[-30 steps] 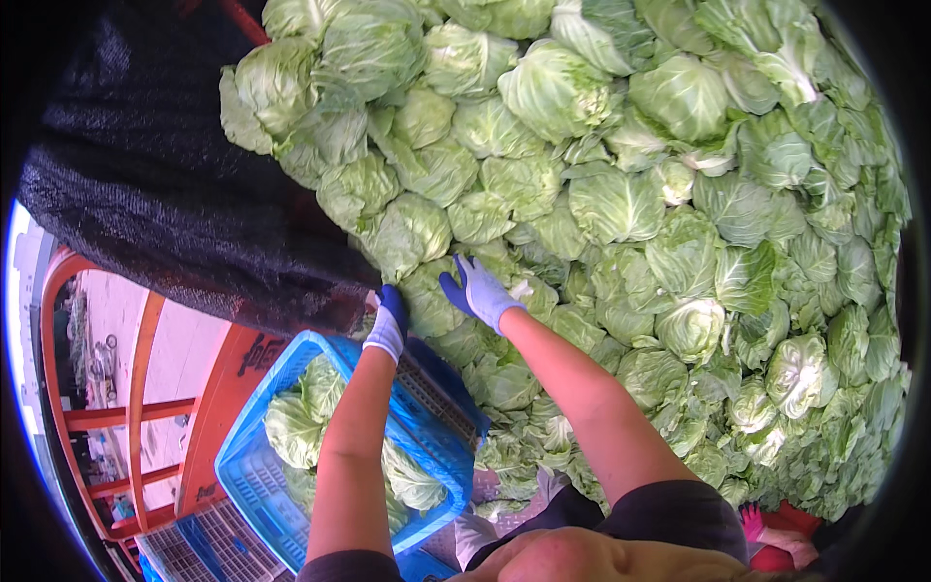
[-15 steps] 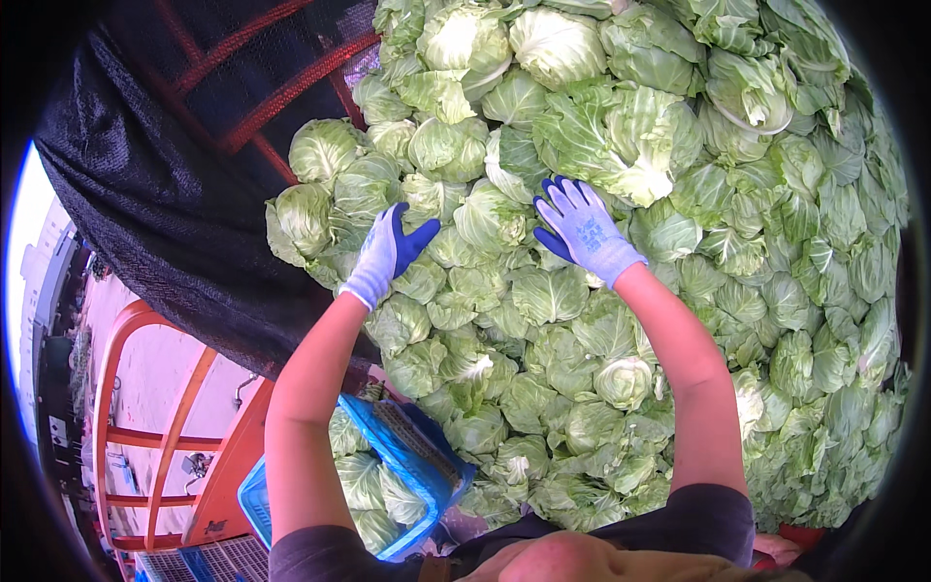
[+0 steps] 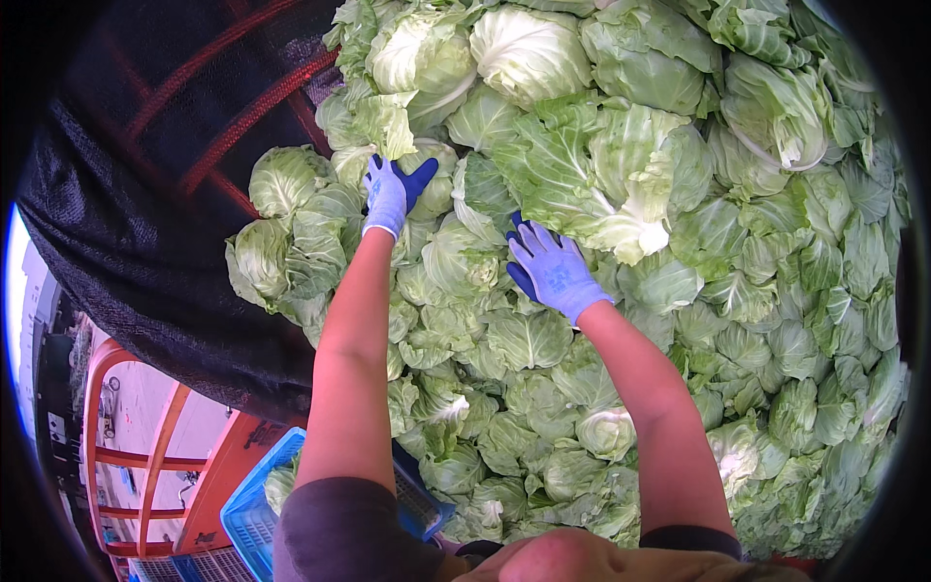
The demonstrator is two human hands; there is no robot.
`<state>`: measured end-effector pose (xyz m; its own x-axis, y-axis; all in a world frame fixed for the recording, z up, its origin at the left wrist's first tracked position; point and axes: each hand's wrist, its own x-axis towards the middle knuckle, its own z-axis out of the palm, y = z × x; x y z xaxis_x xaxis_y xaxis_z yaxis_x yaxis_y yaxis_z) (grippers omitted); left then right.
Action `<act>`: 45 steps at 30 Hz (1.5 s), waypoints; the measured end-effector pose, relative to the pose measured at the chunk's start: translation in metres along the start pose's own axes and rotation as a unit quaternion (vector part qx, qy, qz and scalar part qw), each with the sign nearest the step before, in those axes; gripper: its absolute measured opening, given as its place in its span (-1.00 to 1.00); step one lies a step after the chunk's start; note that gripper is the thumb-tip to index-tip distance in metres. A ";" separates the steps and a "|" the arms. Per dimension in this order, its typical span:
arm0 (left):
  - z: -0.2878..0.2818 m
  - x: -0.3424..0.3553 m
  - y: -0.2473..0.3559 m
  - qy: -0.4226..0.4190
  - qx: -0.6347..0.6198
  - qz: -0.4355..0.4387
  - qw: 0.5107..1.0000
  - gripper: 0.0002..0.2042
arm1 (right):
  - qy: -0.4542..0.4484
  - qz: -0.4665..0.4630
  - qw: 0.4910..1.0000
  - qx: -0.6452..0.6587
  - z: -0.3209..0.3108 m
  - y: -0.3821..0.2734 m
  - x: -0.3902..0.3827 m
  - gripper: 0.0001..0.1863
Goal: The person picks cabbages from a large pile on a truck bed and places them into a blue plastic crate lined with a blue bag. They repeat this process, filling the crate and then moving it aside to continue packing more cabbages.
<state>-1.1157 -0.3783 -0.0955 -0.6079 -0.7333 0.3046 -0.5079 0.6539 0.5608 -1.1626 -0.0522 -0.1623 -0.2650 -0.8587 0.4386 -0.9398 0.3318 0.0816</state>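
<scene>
A tall heap of green cabbages (image 3: 621,320) fills the middle and right of the view. Both hands wear blue and pale grey gloves and reach high up the heap. My left hand (image 3: 390,194) lies with spread fingers on a cabbage (image 3: 432,179) near the heap's upper left. My right hand (image 3: 551,272) rests flat, fingers apart, on a cabbage (image 3: 465,254) just under a big leafy head (image 3: 592,175). Neither hand has closed round anything.
A black mesh cover (image 3: 145,213) over red bars borders the heap on the left. A blue plastic crate (image 3: 254,514) holding cabbages sits at the lower left, beside an orange metal frame (image 3: 145,456). Ground lies far below on the left.
Both arms have stretched further up the heap, from near the crate to the upper cabbages. The view has tilted upward, so the crate now shows only at the lower edge.
</scene>
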 end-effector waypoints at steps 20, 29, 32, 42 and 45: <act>0.021 -0.118 -0.066 -0.100 -0.799 -0.226 0.548 -0.33 | 0.172 0.266 0.893 0.320 0.005 -0.114 0.169 0.03; -0.130 -0.289 -0.044 -0.230 -0.653 -0.017 0.722 -0.48 | 0.167 0.144 0.227 0.949 -0.028 -0.119 0.026 -0.37; -0.204 -0.317 -0.089 -0.193 -0.570 -0.056 0.796 -0.42 | 0.152 0.183 0.233 0.943 -0.005 -0.152 -0.011 -0.45; -0.296 -0.494 -0.267 -0.191 -0.774 -0.222 0.561 -0.34 | -0.229 0.412 0.254 0.844 -0.066 -0.458 -0.056 -0.22; -0.335 -0.605 -0.364 -0.035 -0.866 -0.346 0.359 -0.41 | -0.311 0.194 0.600 0.711 -0.086 -0.556 -0.078 -0.33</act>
<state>-0.3586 -0.2348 -0.2257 -0.7472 -0.5624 -0.3542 0.5528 -0.8217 0.1386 -0.6010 -0.1362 -0.1643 -0.1378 -0.9510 -0.2767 0.1018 0.2643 -0.9591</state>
